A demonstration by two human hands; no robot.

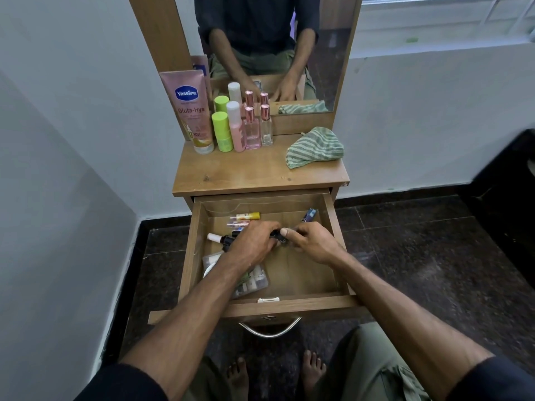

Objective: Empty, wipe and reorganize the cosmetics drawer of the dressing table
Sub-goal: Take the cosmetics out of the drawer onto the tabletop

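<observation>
The wooden drawer [330, 215] of the dressing table is pulled open. Inside it, my left hand [252, 246] and my right hand [311, 243] meet in the middle, both gripping a small black cosmetic item [276, 235]. Behind my left hand lie a yellow-capped tube [248, 216] and a pink lip gloss [236, 224]. A white-capped bottle [215, 237] and dark tubes lie to the left. A clear pouch of small items [254, 280] lies under my left forearm. A small blue item [309, 214] rests at the drawer's back right.
On the tabletop [254, 175] stand a pink Vaseline tube [191, 111], green and pink bottles [221, 131] and two glass perfume bottles [259, 127]. A green striped cloth [315, 147] lies at the right. A mirror [269, 47] rises behind. My bare feet show on the dark floor [434, 256].
</observation>
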